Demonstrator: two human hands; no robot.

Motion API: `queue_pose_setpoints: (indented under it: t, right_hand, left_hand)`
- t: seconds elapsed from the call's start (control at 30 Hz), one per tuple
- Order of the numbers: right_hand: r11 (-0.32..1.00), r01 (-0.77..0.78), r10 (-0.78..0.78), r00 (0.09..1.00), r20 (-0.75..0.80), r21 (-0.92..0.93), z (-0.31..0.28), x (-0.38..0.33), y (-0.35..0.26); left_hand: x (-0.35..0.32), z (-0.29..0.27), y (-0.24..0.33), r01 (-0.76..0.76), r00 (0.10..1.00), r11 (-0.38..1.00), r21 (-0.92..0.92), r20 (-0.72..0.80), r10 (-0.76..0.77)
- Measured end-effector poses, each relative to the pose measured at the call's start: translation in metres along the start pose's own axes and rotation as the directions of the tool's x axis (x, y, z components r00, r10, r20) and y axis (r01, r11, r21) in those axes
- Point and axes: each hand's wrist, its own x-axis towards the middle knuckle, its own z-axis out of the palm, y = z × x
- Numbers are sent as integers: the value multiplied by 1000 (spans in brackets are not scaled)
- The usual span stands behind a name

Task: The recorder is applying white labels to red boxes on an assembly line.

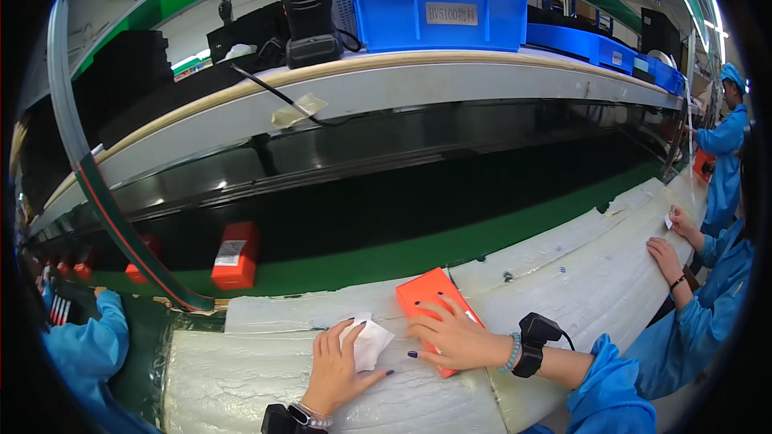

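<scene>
A crumpled white wipe (374, 345) lies under and between the fingers of my left hand (334, 366), whose thumb points out to the right below it. To its right, an orange box (434, 283) rests slantwise on the pale covered worktop. Across the top of this box lies my right hand (458, 337), holding it with the fingers bent over its face and the thumb at its left edge. The palm hides much of the box's middle. Bands and black devices sit on both wrists.
Beyond the worktop (241, 378) runs a green conveyor belt (346, 269) carrying another orange box (236, 253) with a white label. A shelf above holds a blue bin (438, 12) and a walkie-talkie (310, 12). People in blue work at left (88, 345) and right (724, 141); a metal post (64, 88) stands left.
</scene>
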Motion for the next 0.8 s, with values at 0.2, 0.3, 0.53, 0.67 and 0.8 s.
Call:
queue_pose_setpoints:
  t: [0.2,0.3,0.53,0.67,0.8]
  right_hand:
    - [989,-148,148,988,37,0,-20,-31,40]
    - [942,-326,325,945,-29,-79,-46,-74,84]
    - [750,-587,529,809,-257,-306,-41,-128,123]
    - [906,-408,423,883,-205,112,-3,-102,73]
    - [914,-405,397,898,-190,-1,15,-105,57]
  left_hand:
    - [-7,6,-21,69,995,994,-86,76,-62]
    - [-7,7,-28,106,992,990,-98,77,-99]
    - [-5,1,-21,274,962,956,-108,47,-270]
    - [-13,-5,-21,246,957,958,-150,-118,-264]
    - [-48,-36,1,319,878,823,-470,-181,-444]
